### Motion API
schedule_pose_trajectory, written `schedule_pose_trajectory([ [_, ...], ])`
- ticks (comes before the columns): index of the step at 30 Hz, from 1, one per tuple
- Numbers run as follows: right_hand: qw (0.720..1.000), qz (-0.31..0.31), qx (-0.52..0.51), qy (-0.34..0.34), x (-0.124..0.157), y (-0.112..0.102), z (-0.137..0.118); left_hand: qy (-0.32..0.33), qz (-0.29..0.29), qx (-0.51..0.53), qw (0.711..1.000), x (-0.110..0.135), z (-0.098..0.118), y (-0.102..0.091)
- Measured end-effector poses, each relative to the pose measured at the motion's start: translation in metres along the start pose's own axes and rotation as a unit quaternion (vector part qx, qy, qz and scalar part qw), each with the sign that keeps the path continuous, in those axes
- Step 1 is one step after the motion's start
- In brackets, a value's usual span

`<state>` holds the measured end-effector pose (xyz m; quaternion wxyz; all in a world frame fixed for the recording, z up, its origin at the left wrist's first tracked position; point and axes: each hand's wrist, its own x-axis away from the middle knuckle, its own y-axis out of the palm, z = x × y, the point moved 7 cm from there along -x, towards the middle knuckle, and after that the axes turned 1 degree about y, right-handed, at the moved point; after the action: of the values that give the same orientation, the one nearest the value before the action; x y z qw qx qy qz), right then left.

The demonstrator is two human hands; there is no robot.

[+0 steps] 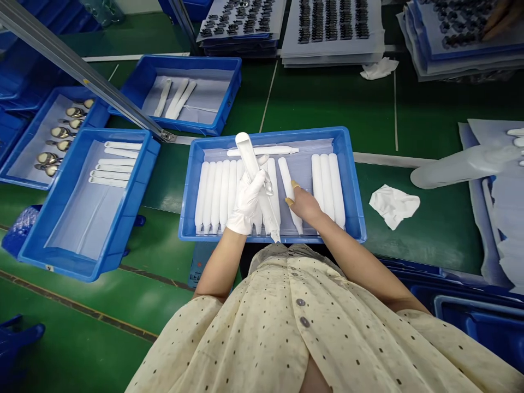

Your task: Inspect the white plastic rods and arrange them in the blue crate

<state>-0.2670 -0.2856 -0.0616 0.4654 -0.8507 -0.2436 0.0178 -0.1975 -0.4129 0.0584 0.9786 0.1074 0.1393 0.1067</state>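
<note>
My left hand [248, 199], in a white glove, is closed around a long white plastic shell [244, 148] with a rounded, hollowed upper end. It holds the shell slanted above a blue tray [355, 207]. Something small and shiny shows by its fingertips, too small to name. My right hand [305, 203], bare but for yellow finger cots, grips a long white plastic handle piece [285, 173] tilted in the tray. Similar white pieces [207, 191] stand in a row at the left, partly hidden by my left hand. A few more [327, 188] lie at the right.
Left, a blue tray [88, 262] holds several white strips; behind it, another tray [12, 177] holds spoon-shaped metal parts. A farther tray [221, 114] contains white pieces. A crumpled cloth [393, 206] lies right, near another person's white sleeve [454, 165]. A metal bar [94, 82] slants across the left.
</note>
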Motion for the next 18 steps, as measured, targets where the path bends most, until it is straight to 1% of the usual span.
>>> schedule_pose_trajectory([
  [3, 1.0, 0.002, 0.029, 0.007, 0.0, 0.003, -0.002, 0.003, -0.001, 0.004, 1.0, -0.001, -0.002, 0.002],
  [7, 1.0, -0.021, 0.003, -0.005, -0.006, 0.008, -0.017, -0.016, -0.005, 0.031, 0.999, -0.002, -0.007, 0.012],
  [10, 1.0, -0.016, 0.001, -0.003, -0.003, 0.002, -0.022, -0.022, -0.002, 0.021, 1.0, 0.0, -0.008, 0.015],
  [11, 1.0, -0.009, -0.017, -0.015, 0.001, -0.001, -0.023, -0.02, -0.007, 0.01, 1.0, 0.001, -0.008, 0.016],
  [12, 0.997, -0.012, -0.064, -0.041, 0.007, -0.003, -0.025, -0.019, -0.015, -0.002, 1.0, 0.003, -0.008, 0.017],
  [13, 0.986, -0.036, -0.141, -0.078, 0.015, -0.001, -0.028, -0.021, -0.024, -0.013, 0.999, 0.004, -0.007, 0.018],
  [14, 0.96, -0.083, -0.241, -0.12, 0.024, 0.003, -0.033, -0.028, -0.032, -0.019, 0.999, 0.005, -0.007, 0.02],
  [15, 0.914, -0.144, -0.346, -0.157, 0.036, 0.008, -0.038, -0.035, -0.037, -0.023, 0.998, 0.006, -0.007, 0.021],
  [16, 0.858, -0.202, -0.438, -0.18, 0.048, 0.014, -0.042, -0.038, -0.04, -0.024, 0.998, 0.005, -0.005, 0.022],
  [17, 0.808, -0.243, -0.503, -0.187, 0.06, 0.02, -0.044, -0.035, -0.036, -0.021, 0.998, 0.003, -0.002, 0.023],
  [18, 0.776, -0.258, -0.545, -0.186, 0.068, 0.025, -0.044, -0.024, -0.028, -0.015, 0.999, 0.0, 0.002, 0.024],
])
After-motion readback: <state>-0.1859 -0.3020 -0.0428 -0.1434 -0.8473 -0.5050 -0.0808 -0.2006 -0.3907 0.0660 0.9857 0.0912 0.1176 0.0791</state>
